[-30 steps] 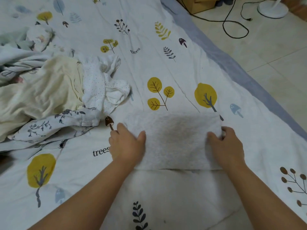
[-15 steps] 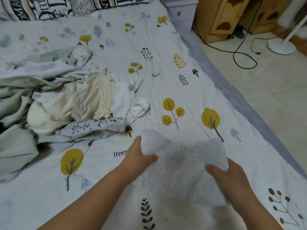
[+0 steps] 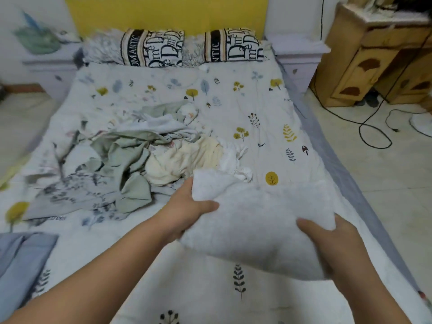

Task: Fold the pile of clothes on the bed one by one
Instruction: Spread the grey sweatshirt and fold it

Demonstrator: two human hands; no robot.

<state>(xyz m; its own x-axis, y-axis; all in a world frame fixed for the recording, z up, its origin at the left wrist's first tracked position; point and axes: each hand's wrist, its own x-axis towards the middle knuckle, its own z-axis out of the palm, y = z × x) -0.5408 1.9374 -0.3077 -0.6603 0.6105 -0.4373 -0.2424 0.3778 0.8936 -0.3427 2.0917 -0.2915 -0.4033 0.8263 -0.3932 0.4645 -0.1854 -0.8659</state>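
Bed (image 3: 233,108) leaf-print cover | pillows (image 3: 194,47) at headboard | wooden cabinet (image 3: 374,61) beside

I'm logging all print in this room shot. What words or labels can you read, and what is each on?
"OMANTIC": left pillow, first letter hidden.
"NTIC": right pillow, the rest hidden.
"trees": bedsheet, printed small.
Large letters on both pillows: cut off, not readable as words.

Bed (image 3: 233,108) under a leaf-print sheet; two lettered pillows (image 3: 154,47) at its head edge against a yellow headboard (image 3: 163,15). Pale tiled floor (image 3: 385,183) along its right edge, carrying a black cable (image 3: 374,136). Wooden cabinet (image 3: 364,66) beyond.
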